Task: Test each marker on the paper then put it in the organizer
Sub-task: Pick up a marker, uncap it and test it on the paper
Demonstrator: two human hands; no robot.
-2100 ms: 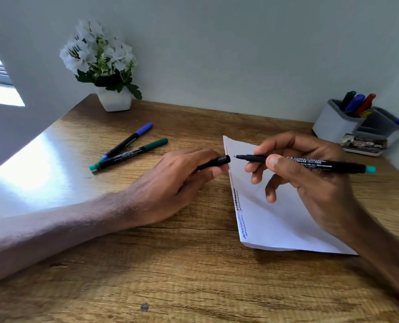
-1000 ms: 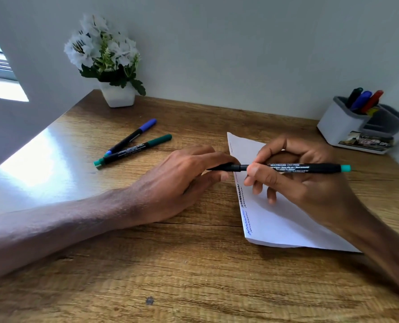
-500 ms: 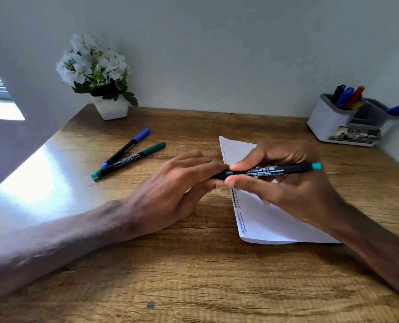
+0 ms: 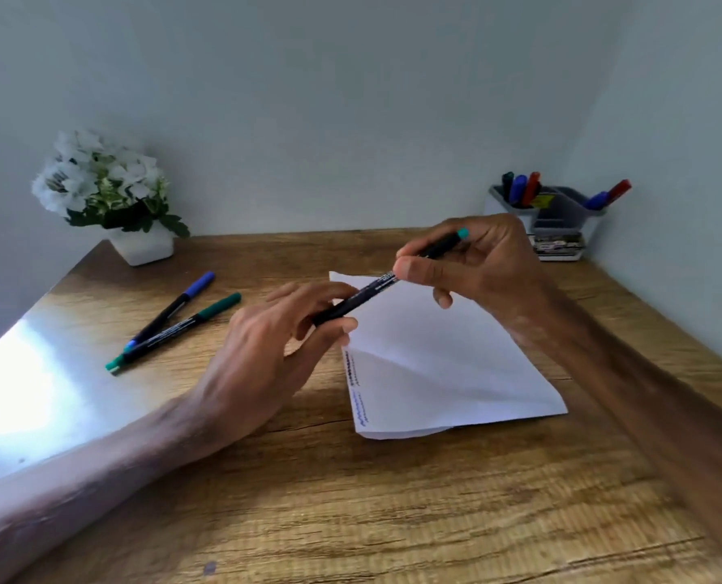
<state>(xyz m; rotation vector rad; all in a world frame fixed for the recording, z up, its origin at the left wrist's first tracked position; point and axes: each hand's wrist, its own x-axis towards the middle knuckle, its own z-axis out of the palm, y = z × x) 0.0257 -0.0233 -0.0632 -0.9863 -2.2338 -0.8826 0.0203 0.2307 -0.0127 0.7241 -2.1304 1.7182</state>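
Status: task partly done, one marker mid-cycle.

Item in hand: you hold the teal-ended marker (image 4: 375, 289) in the air over the far left corner of the paper (image 4: 448, 364), tilted, with its teal end up towards the organizer (image 4: 561, 223). Your right hand (image 4: 481, 263) grips the upper barrel, thumb pressed along it. The fingers (image 4: 304, 292) of your left hand (image 4: 262, 356) pinch the lower end. They cover that end, so I cannot tell whether the cap is fully seated.

Done, as far as it shows:
- Short rows of test marks (image 4: 356, 387) run down the paper's left edge, dark ones above and blue below.
- Five markers stand in the organizer at the far right corner of the surface (image 4: 351, 499). Three are in the left compartment (image 4: 519, 189) and two lean out on the right (image 4: 610, 193).

Outstanding:
- The held marker is well apart from the organizer and not yet stowed.
- A blue marker (image 4: 176, 305) and a green marker (image 4: 182, 328) lie crossed on the left of the surface, near the potted plant (image 4: 110, 196). I judge both still untested.

Assessment: well past halfway. One stow and two full test-and-stow cycles appear to be left.
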